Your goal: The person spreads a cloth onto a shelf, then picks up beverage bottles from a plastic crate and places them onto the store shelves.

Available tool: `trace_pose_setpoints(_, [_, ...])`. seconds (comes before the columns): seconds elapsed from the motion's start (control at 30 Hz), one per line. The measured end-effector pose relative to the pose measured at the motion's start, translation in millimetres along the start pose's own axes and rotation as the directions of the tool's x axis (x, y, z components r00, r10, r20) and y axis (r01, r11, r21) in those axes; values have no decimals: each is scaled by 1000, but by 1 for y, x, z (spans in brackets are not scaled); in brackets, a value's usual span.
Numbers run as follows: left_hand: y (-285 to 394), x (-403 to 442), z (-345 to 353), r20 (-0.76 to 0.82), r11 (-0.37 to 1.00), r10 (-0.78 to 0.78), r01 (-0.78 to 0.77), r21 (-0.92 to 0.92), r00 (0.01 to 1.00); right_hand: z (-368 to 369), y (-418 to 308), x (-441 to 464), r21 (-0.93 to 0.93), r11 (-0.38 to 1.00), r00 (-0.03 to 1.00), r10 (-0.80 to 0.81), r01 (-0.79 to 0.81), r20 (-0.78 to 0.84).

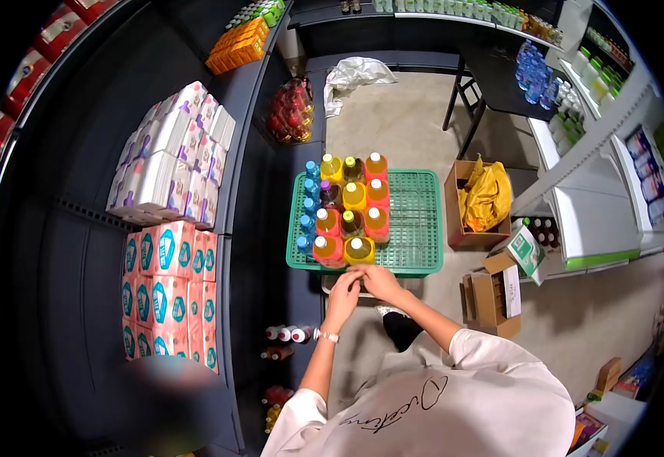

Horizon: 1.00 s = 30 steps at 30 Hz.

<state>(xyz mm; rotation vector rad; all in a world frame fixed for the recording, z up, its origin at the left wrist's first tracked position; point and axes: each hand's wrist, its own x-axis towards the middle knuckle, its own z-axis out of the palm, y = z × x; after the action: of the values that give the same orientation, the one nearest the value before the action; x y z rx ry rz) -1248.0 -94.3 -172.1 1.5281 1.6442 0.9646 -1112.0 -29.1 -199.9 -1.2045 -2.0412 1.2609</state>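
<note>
Nearest camera: pale shirt (454,411), lower part cut off by the frame. Far left: a blurred patch (168,407) covers the foot of the pink packs (168,289); nothing behind it is readable. Dark shelf unit (227,320) runs alongside; white-capped bottles (287,333) low down, bodies hard to make out. Green crate (438,228): left rim close beside the shelf unit, contact cannot be told. In its left part, 5 blue-capped bottles (311,206) in a column, then 11 coloured bottles (354,199), upright, lower bodies mostly hidden by neighbours. Grid base shows from there to the right rim. Left hand (346,284), wrist banded, reaches forward; right hand (381,282) angles in from the right. The 2 meet at the near rim, fingers bent and narrow; cannot tell whether anything is pinched between. They hide part of that rim. Floor (408,114) extends beyond the crate, with a thin strip before the carton (465,239), whose contents a yellow bag (486,198) covers. White shelves (587,209) at right, cut by the lens border.
</note>
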Motion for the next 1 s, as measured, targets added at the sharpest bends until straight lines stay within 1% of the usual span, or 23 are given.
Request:
trace_pose_setpoints(0.03, [-1, 23, 3, -9, 998, 6, -5, 56, 1000, -7, 2, 17, -43, 994, 995, 101, -101, 8])
trace_pose_setpoints(0.07, [-3, 39, 5, 8, 986, -9, 7, 164, 1000, -10, 6, 32, -41, 992, 993, 115, -116, -38])
trace_pose_setpoints(0.13, [-23, 69, 15, -33, 970, -99, 104, 222, 995, -5, 31, 60, -68, 998, 980, -28, 15, -197])
trace_pose_setpoints(0.17, [-34, 77, 20, -49, 962, -127, 135, 239, 991, -3, 42, 72, -48, 995, 991, 79, -85, -112])
trace_pose_setpoints(0.2, [-41, 89, 25, -64, 953, -148, 159, 257, 987, -6, 46, 82, -27, 993, 993, 112, -113, -45])
trace_pose_setpoints(0.23, [-50, 97, 33, -57, 953, -138, 148, 264, 989, -8, 49, 89, -9, 989, 989, 146, -146, 23])
trace_pose_setpoints(0.27, [-82, 100, 48, -78, 949, -53, 74, 306, 996, -8, 51, 90, 8, 983, 978, 184, -186, 94])
trace_pose_setpoints(0.33, [-78, 105, 52, -81, 900, -87, 114, 420, 993, -14, 48, 91, 0, 973, 970, 230, -231, 82])
trace_pose_setpoints(0.4, [-70, 105, 50, -86, 923, -120, 143, 357, 989, -22, 40, 86, 21, 951, 947, 306, -309, 95])
trace_pose_setpoints(0.43, [-67, 107, 49, -90, 933, -134, 157, 323, 987, -16, 51, 83, 69, 971, 973, 228, -229, 19])
trace_pose_setpoints(0.53, [-64, 93, 49, -141, 947, -145, 178, 266, 979, -2, 73, 68, 242, 952, 970, 218, -188, -103])
trace_pose_setpoints(0.57, [-65, 85, 49, -136, 951, -144, 175, 255, 980, 6, 74, 61, 125, 983, 963, 159, -134, -217])
trace_pose_setpoints(0.6, [-68, 76, 50, -130, 938, -164, 196, 287, 978, 7, 72, 50, 102, 972, 967, 224, -212, -123])
trace_pose_setpoints(0.63, [-68, 67, 48, -124, 944, -163, 191, 269, 979, 29, 101, 41, 60, 989, 980, 142, -135, -141])
trace_pose_setpoints(0.67, [-67, 53, 49, -124, 937, -174, 203, 283, 977, 33, 104, 22, 35, 988, 985, 151, -149, -87])
trace_pose_setpoints(0.7, [-67, 39, 48, -133, 949, -161, 190, 251, 978, 42, 115, 7, 19, 994, 993, 110, -110, -35])
trace_pose_setpoints(0.73, [-72, 22, 52, -156, 945, -217, 247, 214, 964, 48, 119, -7, 60, 991, 993, 117, -117, 15])
trace_pose_setpoints(0.8, [-64, -16, 50, -194, 951, -227, 260, 169, 954, 61, 103, -31, -81, 990, 993, 116, -114, 26])
trace_pose_setpoints(0.83, [-62, -39, 50, -185, 956, -249, 272, 110, 951, 66, 97, -40, -84, 995, 996, 63, -58, 65])
trace_pose_setpoints(0.87, [-51, -62, 48, -212, 941, -324, 338, 32, 922, 64, 81, -50, -50, 997, 994, -56, 60, 90])
trace_pose_setpoints(0.9, [-39, -85, 42, -237, 924, -362, 381, 37, 901, 62, 75, -62, -43, 985, 962, -156, 170, 225])
trace_pose_setpoints(0.93, [-26, -108, 34, -263, 905, -398, 423, 42, 879, 62, 69, -75, -16, 961, 901, -254, 277, 351])
trace_pose_setpoints(1.0, [-6, -159, 30, -300, 830, -511, 554, 72, 805, 70, 54, -99, 67, 966, 779, -243, 251, 578])
